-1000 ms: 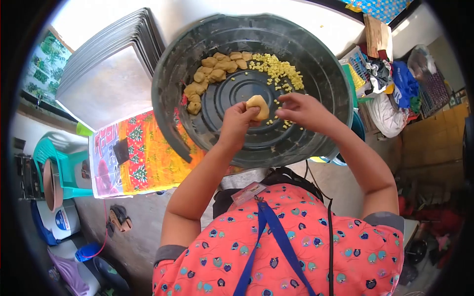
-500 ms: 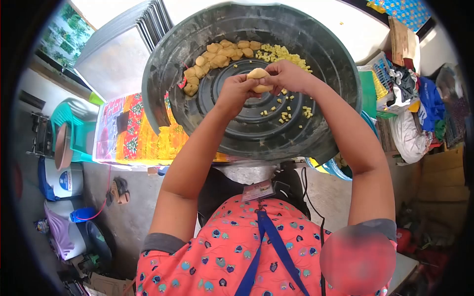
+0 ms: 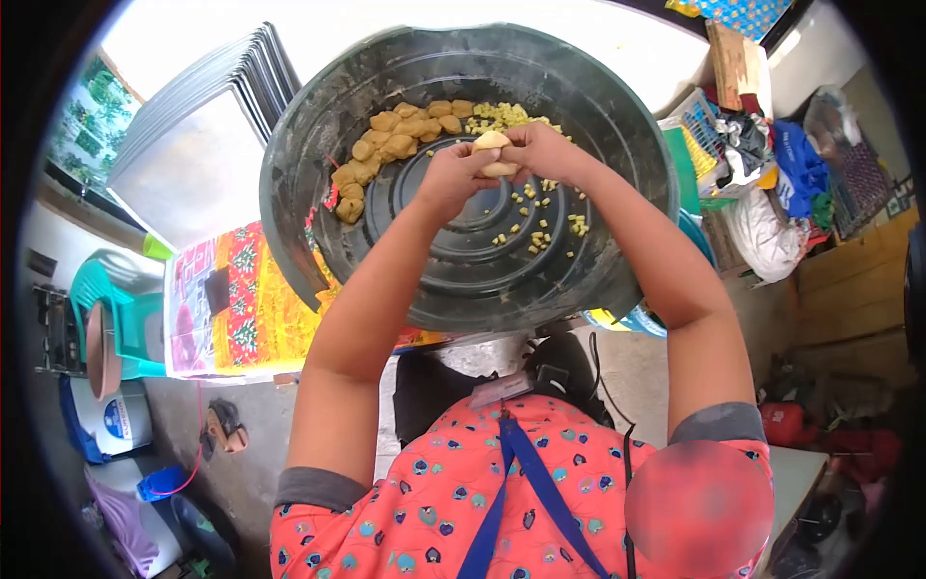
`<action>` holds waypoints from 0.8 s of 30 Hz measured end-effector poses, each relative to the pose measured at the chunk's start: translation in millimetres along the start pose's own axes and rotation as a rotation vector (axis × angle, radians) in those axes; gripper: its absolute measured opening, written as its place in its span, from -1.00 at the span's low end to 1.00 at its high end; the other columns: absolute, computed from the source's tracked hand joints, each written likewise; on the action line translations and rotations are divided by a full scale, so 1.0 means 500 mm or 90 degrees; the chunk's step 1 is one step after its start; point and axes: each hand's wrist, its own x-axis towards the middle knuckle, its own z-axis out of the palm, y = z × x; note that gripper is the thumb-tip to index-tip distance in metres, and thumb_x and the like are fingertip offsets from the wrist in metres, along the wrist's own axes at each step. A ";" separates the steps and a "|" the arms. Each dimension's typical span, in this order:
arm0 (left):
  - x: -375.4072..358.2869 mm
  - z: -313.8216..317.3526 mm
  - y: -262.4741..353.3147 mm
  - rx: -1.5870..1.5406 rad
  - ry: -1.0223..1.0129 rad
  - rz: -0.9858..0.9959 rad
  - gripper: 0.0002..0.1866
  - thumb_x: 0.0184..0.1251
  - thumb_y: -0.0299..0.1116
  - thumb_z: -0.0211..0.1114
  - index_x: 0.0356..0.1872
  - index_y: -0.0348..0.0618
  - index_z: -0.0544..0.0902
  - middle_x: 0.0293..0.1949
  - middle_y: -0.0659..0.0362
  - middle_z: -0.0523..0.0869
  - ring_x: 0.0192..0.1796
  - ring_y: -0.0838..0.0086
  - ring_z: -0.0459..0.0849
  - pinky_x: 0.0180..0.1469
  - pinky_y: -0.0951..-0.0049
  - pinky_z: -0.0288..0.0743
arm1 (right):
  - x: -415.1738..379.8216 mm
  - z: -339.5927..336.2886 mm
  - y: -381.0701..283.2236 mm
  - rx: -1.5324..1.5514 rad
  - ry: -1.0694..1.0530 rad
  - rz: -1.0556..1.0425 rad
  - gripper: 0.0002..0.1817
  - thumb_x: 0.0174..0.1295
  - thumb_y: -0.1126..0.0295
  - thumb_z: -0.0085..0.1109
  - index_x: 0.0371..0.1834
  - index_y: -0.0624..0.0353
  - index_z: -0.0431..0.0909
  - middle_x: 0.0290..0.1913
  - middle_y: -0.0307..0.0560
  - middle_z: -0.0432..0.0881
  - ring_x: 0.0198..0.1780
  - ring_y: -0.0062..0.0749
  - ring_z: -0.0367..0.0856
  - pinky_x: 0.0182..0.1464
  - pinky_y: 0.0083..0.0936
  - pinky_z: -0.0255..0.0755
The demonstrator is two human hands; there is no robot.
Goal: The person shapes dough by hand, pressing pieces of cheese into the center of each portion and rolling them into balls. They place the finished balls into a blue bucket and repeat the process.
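A piece of pale yellow dough (image 3: 493,141) is pinched between my two hands above a large dark round tub (image 3: 617,246). My left hand (image 3: 451,180) grips it from the left, thumb on top. From the right, the fingers of my right hand (image 3: 542,152) press on the same dough. Several tan dough lumps (image 3: 391,135) lie in a curved row along the tub's far left side. Small pale yellow cubes (image 3: 502,117) are heaped at the far side, partly behind my right hand. More loose cubes (image 3: 533,236) are scattered on the tub floor to the right.
A stack of metal trays (image 3: 207,145) leans left of the tub. The tub stands on a table with a colourful patterned cover (image 3: 256,309). A green plastic chair (image 3: 135,309) is at far left. Crates and bags (image 3: 762,164) crowd the right. Sandals (image 3: 227,427) lie on the floor.
The whole view has shifted slightly, so the tub appears lower and further left. Both hands stay together on the dough, with small finger movements; the lumps and cubes lie as before.
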 end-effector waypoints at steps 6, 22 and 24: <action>0.005 -0.031 -0.026 0.180 0.011 0.078 -0.79 0.18 -0.49 0.25 -0.16 -0.32 0.53 -0.25 0.11 0.65 -0.25 0.47 0.66 -0.21 0.50 0.60 | 0.001 -0.011 -0.008 -0.153 -0.141 0.051 -0.74 0.23 0.37 0.10 -0.08 0.27 0.56 -0.34 -0.10 0.65 -0.36 -0.52 0.64 -0.30 -0.59 0.56; 0.000 -0.124 -0.054 0.109 0.180 0.065 -0.81 0.25 -0.45 0.20 -0.17 -0.34 0.54 -0.29 0.07 0.65 -0.39 0.44 0.67 -0.42 0.50 0.62 | 0.079 -0.035 0.215 -0.807 -0.336 0.131 -0.51 -0.25 0.18 0.53 -0.23 0.22 0.67 -0.17 0.02 0.68 -0.10 -0.13 0.64 -0.10 -0.30 0.53; 0.000 -0.129 -0.058 0.079 0.183 0.063 -0.79 0.26 -0.43 0.21 -0.14 -0.32 0.52 -0.29 0.08 0.65 -0.39 0.42 0.67 -0.41 0.48 0.62 | 0.073 -0.035 0.226 -0.809 -0.334 0.098 -0.65 -0.17 0.32 0.44 -0.29 0.23 0.67 -0.24 0.06 0.68 -0.16 -0.13 0.65 -0.15 -0.30 0.53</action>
